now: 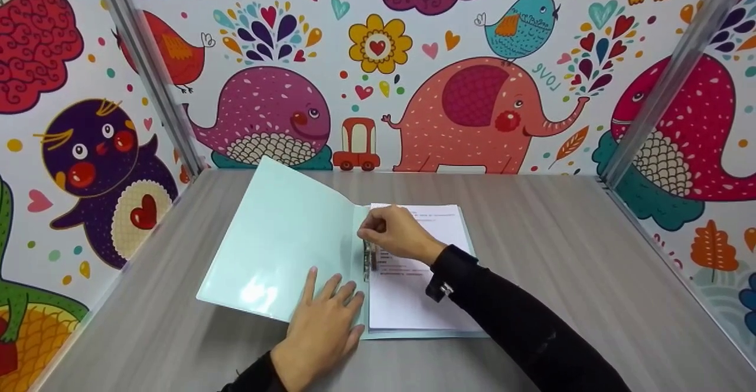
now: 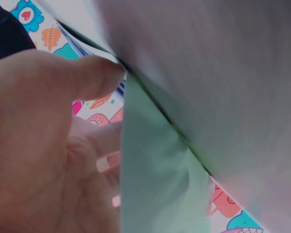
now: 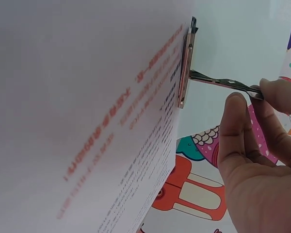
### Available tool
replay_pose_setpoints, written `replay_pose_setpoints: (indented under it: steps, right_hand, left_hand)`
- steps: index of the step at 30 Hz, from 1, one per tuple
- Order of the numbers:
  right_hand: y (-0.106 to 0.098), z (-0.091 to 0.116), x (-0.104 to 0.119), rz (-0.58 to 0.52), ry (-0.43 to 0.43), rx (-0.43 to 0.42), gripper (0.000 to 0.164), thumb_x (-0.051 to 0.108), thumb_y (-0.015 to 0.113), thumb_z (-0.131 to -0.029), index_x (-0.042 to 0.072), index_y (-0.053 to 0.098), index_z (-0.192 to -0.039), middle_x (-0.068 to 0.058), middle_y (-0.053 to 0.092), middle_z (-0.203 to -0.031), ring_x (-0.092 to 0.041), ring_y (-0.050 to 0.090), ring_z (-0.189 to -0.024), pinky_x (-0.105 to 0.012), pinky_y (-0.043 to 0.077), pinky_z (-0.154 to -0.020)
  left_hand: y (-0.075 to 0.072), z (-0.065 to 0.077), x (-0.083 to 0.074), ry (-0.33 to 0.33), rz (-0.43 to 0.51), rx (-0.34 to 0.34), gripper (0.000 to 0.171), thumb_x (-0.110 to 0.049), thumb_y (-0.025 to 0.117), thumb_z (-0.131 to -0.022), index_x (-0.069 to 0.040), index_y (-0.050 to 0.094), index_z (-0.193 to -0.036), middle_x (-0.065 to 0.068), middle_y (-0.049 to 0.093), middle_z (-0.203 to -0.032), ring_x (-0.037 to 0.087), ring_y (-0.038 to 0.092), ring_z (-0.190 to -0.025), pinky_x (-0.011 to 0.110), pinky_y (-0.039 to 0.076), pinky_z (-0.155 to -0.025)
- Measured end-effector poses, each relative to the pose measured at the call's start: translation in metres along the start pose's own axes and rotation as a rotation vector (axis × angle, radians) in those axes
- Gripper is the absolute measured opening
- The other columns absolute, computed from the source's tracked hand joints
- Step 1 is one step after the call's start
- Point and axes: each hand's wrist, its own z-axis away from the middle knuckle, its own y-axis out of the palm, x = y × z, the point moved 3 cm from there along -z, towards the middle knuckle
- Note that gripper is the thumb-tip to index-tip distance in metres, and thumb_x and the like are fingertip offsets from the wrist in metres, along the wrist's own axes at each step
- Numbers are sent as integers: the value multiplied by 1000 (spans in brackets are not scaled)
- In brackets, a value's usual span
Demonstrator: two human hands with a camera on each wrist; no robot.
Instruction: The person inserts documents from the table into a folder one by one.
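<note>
A mint-green folder (image 1: 277,244) lies opened on the table, its front cover tilted up to the left. White printed sheets (image 1: 422,303) lie on its right side. Along the inner spine sits a metal lever clip (image 3: 185,73), whose lever arm (image 3: 223,81) stands out from the sheets. My right hand (image 1: 398,235) pinches the end of that lever with curled fingers. My left hand (image 1: 322,327) rests with spread fingers against the cover's lower part near the spine. In the left wrist view, its thumb touches the green folder edge (image 2: 150,160).
The folder stands on a grey wood-grain table (image 1: 549,250). Patterned walls with cartoon animals (image 1: 466,126) close in the back and both sides. Metal posts (image 1: 156,79) stand at the back corners.
</note>
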Motion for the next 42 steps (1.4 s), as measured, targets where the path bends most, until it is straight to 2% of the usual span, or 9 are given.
replay_pose_setpoints:
  steps: [8,17,24,33,38,42]
  right_hand:
    - [2,10,0,11,-26,29,13,24,85,-110,11,88,-113,-4,86,-103,-11,68,-89,-20,60,-84]
    - [5,19,3,1,-59,70,14,23,86,-109,11,89,-115,-5,88,-104,-11,71,-90,-20,60,-84]
    - [7,23,4,0,-64,79,15,23,85,-110,11,89,-117,-5,89,-107,-12,71,-91,-20,61,-85]
    - [3,21,1,-53,44,80,21,31,81,-112,15,90,-122,-5,89,-111,-13,72,-93,-26,65,-90]
    - [0,20,-1,-150,171,57,27,36,79,-113,12,89,-120,-12,88,-111,-16,75,-92,-29,64,-88]
    - [3,18,-2,-239,268,40,34,37,80,-112,5,88,-121,-15,88,-110,-18,78,-91,-29,65,-88]
  left_hand:
    - [1,1,0,3,28,-7,53,-53,80,-106,-19,78,-147,3,76,-156,34,65,-154,75,43,-135]
    - [1,0,1,10,-18,-6,54,-56,79,-107,-21,77,-148,1,76,-156,33,64,-155,75,44,-133]
    - [3,0,1,13,18,-12,53,-54,80,-107,-19,78,-147,3,76,-155,34,64,-154,76,44,-133]
    - [1,1,0,13,13,-12,53,-54,81,-105,-19,78,-145,4,77,-154,35,65,-153,76,44,-133]
    - [3,-1,1,8,15,5,55,-55,79,-106,-19,78,-148,3,76,-156,34,65,-154,76,43,-134]
    - [4,0,1,8,13,5,55,-54,79,-106,-20,77,-148,2,75,-156,34,64,-155,76,42,-134]
